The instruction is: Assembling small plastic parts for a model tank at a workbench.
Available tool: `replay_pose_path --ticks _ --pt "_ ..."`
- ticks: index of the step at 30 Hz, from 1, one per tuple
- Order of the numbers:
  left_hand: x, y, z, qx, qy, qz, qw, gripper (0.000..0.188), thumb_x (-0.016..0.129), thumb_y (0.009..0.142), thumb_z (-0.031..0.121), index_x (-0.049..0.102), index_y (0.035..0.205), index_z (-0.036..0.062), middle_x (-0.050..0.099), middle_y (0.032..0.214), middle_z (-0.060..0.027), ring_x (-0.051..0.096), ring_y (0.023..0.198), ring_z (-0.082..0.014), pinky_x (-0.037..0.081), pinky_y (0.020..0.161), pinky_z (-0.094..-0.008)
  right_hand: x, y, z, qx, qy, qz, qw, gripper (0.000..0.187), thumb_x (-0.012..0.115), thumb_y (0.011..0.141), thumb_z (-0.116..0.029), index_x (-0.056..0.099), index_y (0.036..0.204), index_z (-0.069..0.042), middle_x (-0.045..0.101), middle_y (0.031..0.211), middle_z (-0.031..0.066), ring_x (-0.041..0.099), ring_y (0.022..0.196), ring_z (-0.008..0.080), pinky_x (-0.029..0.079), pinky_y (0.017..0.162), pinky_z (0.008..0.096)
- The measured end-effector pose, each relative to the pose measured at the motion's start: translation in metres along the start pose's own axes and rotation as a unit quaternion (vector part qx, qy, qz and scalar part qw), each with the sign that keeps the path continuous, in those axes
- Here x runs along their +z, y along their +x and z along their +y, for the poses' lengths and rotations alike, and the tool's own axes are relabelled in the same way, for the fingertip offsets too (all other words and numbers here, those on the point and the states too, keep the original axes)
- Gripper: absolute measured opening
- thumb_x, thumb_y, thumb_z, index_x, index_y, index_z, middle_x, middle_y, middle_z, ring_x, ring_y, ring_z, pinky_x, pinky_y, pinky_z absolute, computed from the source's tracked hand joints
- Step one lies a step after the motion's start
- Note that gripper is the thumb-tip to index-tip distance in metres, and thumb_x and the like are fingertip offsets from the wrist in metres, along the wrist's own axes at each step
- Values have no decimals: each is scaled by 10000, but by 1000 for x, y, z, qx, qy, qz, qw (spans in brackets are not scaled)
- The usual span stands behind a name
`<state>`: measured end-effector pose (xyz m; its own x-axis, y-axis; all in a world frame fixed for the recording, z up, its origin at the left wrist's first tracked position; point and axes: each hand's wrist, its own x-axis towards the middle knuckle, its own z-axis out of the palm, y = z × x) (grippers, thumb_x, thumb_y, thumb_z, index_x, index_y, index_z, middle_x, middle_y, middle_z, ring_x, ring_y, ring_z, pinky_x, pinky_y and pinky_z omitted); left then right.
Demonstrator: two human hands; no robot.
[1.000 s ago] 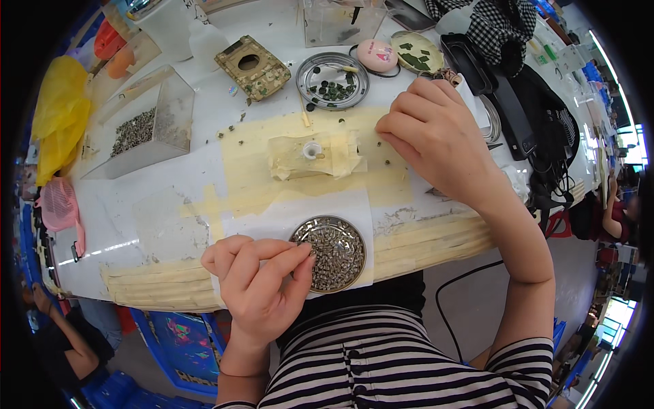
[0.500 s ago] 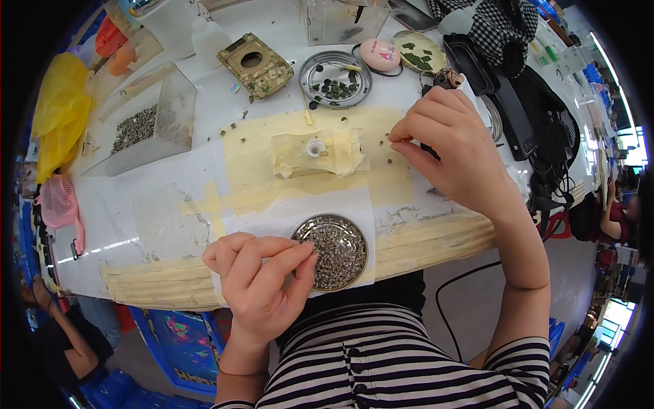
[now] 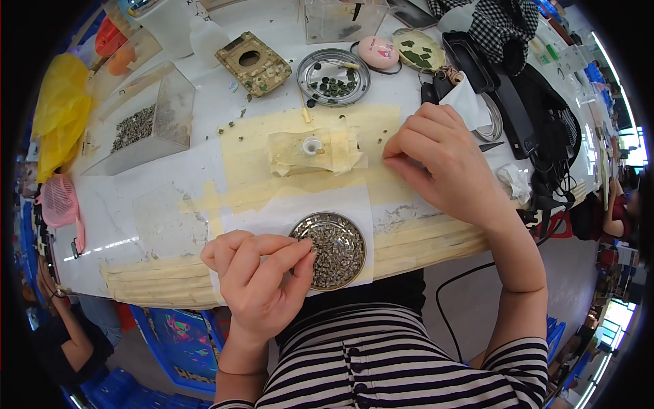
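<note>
Dish (image 3: 350, 234) of small metal pieces (image 3: 332, 264) sits on white paper (image 3: 255, 218) at the tabletop's (image 3: 122, 213) near edge. The left hand (image 3: 261, 281) reaches its left rim, thumb and forefinger drawn together; whether they grip a piece I cannot tell. A sideways knock from that wrist could tip the dish over the edge. Farther in lies a taped block (image 3: 291, 154); beside it the right hand (image 3: 436, 158) is curled, its grip hidden, near loose bits (image 3: 379, 140) a careless sweep could scatter.
</note>
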<state>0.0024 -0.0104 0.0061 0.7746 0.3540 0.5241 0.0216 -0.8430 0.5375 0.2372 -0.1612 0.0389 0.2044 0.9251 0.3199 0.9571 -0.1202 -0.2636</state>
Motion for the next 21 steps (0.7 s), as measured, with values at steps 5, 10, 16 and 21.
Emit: replay_pose_path --ticks 5,10,16,21 --pt "0 0 1 -2 -3 14 1000 282 810 667 71 747 932 145 658 863 46 495 812 -178 278 791 -346 -3 0 -3 35 31 -3 999 109 714 795 -43 627 860 -38 580 800 63 527 787 243 413 764 335" --pt "-2 1 2 -11 -14 14 1000 314 815 674 72 749 971 149 659 863 49 493 807 -173 286 795 -338 -13 -5 -13 132 239 38 961 86 677 882 -63 635 953 -39 610 802 24 527 749 147 423 674 274" --pt "-6 8 8 3 -36 46 998 332 837 678 81 753 991 154 662 852 55 490 791 -168 308 787 -331 -20 -7 -36 312 590 -23 744 159 650 965 -175 643 980 -17 611 824 -26 487 686 40 400 624 199" --pt "3 24 23 11 -69 41 997 326 853 680 106 754 990 123 658 853 27 500 804 -180 338 770 -323 -11 -11 -49 335 696 -79 630 218 640 980 -233 652 997 -16 604 809 -25 484 667 39 395 598 188"
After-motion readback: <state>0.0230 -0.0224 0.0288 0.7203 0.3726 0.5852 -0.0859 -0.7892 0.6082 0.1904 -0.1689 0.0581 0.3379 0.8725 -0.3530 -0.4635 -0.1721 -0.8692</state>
